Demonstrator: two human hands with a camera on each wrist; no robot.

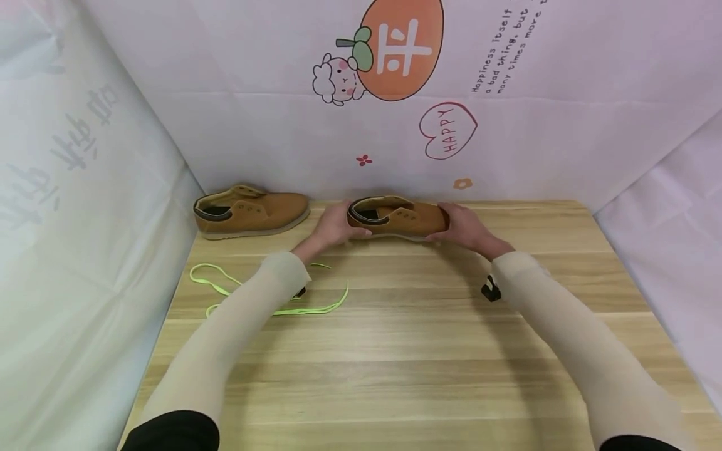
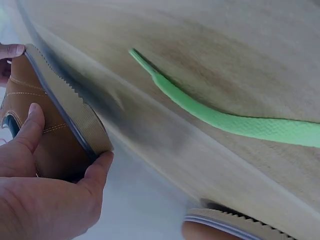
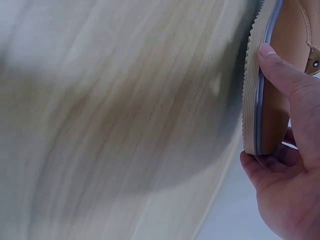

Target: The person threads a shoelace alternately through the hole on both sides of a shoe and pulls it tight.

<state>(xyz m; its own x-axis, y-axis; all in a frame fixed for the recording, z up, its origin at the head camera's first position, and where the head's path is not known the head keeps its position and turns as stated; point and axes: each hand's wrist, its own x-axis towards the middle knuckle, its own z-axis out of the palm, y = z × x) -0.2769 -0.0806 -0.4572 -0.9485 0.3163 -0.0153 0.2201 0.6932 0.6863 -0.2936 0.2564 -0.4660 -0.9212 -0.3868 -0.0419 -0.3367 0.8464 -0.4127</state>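
The brown shoe (image 1: 424,220) is grasped by the left hand (image 1: 336,224) at its heel and the right hand (image 1: 465,227) at its toe, near the table's (image 1: 423,376) far edge. A matching shoe (image 1: 276,215) stands left; green laces (image 1: 316,310) lie nearer.

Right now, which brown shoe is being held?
The shoe on the right, left hand at its heel, right hand at its toe; the other shoe sits untouched.

Held shoe (image 1: 422,219) partly behind right grip (image 1: 467,227)
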